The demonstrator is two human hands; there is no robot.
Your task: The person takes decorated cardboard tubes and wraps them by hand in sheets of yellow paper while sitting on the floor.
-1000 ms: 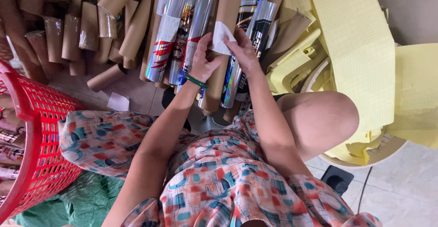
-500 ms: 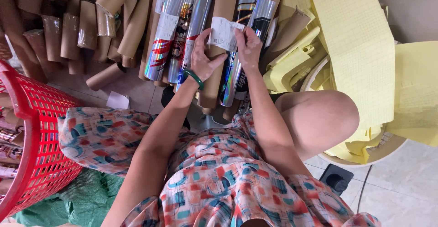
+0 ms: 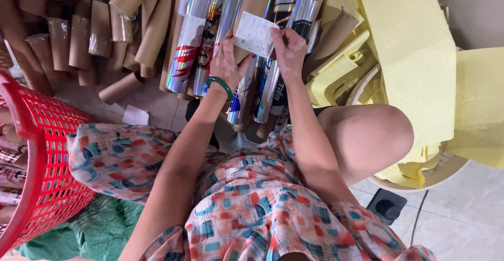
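Left hand (image 3: 227,61): closed on the left edge of a white paper label (image 3: 254,34); a green bangle (image 3: 220,84) is worn on the wrist.
Right hand (image 3: 287,48): the right edge of the same label is pinched by its fingers.
Label: held up between both hands, in front of a brown cardboard tube (image 3: 257,1).
Around: shiny foil rolls (image 3: 202,30) are leaned beside the tube; yellow paper sheets (image 3: 415,56) are piled to the right; a red basket (image 3: 39,156) is seen at the left.
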